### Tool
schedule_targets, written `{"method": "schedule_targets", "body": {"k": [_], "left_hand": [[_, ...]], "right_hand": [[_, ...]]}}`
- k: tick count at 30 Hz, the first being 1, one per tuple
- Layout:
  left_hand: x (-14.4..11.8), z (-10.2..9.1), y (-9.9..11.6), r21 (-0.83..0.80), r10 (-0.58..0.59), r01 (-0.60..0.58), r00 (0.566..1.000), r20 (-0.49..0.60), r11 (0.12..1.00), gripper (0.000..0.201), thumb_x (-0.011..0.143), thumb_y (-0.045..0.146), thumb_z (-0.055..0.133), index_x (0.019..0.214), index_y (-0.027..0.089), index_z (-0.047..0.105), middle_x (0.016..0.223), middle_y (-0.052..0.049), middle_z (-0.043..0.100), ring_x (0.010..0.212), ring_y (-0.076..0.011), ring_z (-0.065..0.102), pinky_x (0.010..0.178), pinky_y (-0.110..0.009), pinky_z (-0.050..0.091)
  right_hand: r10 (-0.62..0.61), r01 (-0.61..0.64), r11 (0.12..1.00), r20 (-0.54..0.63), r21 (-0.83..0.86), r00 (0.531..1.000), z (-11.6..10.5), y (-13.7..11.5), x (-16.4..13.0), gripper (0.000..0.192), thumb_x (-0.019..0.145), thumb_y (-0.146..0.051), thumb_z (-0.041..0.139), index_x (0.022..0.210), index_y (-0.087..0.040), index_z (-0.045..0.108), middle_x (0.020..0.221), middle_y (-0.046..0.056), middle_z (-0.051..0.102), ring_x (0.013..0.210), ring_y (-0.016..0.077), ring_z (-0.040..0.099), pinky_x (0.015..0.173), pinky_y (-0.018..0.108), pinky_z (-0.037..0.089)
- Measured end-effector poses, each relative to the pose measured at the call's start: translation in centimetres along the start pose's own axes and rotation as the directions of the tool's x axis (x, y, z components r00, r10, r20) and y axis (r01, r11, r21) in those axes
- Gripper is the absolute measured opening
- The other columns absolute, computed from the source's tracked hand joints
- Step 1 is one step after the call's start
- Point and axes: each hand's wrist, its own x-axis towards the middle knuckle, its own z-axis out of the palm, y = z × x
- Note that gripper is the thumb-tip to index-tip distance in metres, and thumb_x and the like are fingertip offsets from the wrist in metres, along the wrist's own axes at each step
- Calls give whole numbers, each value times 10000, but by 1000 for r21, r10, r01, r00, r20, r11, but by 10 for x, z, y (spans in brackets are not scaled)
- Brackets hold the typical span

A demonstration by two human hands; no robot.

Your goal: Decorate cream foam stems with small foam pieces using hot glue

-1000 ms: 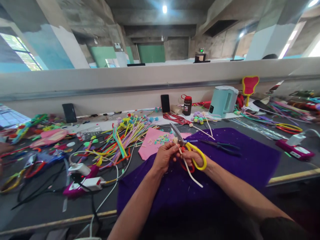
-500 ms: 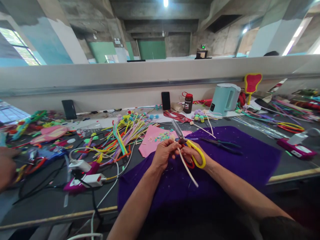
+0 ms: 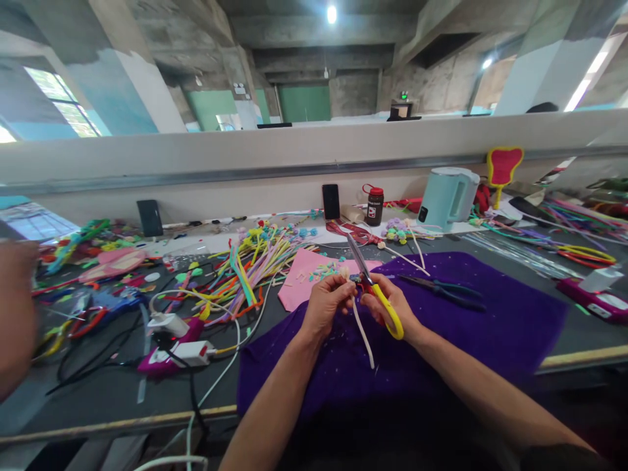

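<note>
My left hand (image 3: 330,302) is closed, pinching a cream-white pipe cleaner (image 3: 364,337) whose free end hangs down over the purple cloth (image 3: 500,307). At the fingertips its upper end forms a small pale bunch, partly hidden. Scissors (image 3: 387,311) with yellow and red handles are in my right hand (image 3: 387,297), closed around them, the blades pointing up and away. The two hands nearly meet above the cloth. Behind them lies a pink sheet (image 3: 297,288) with small pastel cut pieces. Dark-handled pliers (image 3: 454,291) rest on the cloth to the right.
Many coloured pipe cleaners (image 3: 260,261) lie left of the pink sheet. A purple power strip (image 3: 169,347) with cables sits at the left front. Another person's blurred arm (image 3: 14,314) shows at the left edge. Phones, a brown bottle (image 3: 375,206) and a kettle (image 3: 449,199) stand at the back.
The view has shifted slightly. The scissors have turned a little in my right hand, and the pipe cleaner's tail hangs more steeply. The other person's arm at the left has risen.
</note>
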Motion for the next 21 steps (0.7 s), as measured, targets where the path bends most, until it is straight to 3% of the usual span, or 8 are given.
{"method": "schedule_targets", "body": {"k": [8, 13, 21], "left_hand": [[0, 2, -4, 11, 18, -18, 1000, 0, 1000, 265, 646, 369, 666, 680, 128, 559, 629, -8, 611, 449, -58, 506, 383, -156, 365], [1, 6, -12, 13, 5, -6, 1000, 18, 1000, 282, 635, 387, 664, 688, 126, 570, 546, 4, 574, 459, -75, 514, 399, -166, 377], [2, 8, -15, 42, 6, -5, 999, -38, 999, 269, 640, 367, 663, 668, 131, 536, 532, 16, 551, 430, -63, 471, 393, -164, 345]], "right_hand": [[32, -34, 998, 37, 52, 999, 0, 6, 0, 490, 668, -321, 670, 1095, -198, 465, 533, -76, 467, 337, 37, 373, 308, 151, 315], [74, -78, 992, 43, 103, 996, -1, 3, 3, 431, 691, -317, 647, 1057, -172, 471, 480, -75, 466, 341, 53, 391, 334, 169, 330], [65, -80, 980, 87, 183, 994, 4, 1, 3, 447, 667, -288, 661, 1040, -151, 456, 481, -80, 469, 338, 43, 370, 342, 167, 306]]}}
